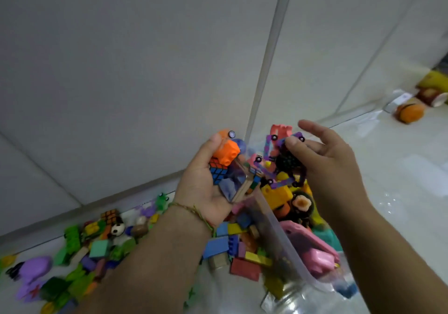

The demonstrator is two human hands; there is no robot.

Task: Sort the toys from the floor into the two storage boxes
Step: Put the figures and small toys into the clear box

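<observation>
My left hand (201,182), palm up, holds a handful of toys: an orange block (225,150), a small puzzle cube (218,174) and a wooden-edged clear block (236,185). Its thumb curls over the orange block. My right hand (324,158) is beside it, thumb pressing a black knobbly ball (288,162) and a purple wheeled link toy (274,173); its other fingers are spread. Both hands hover over a clear plastic storage box (286,248) filled with colourful blocks and a pink toy (312,250). More toys lie in a pile (80,253) on the floor at lower left.
A white tiled wall (145,71) rises right behind the toys. White glossy floor (400,180) stretches to the right. Far right by the wall lie an orange burger-like toy (411,113) and a yellow and brown toy (434,90).
</observation>
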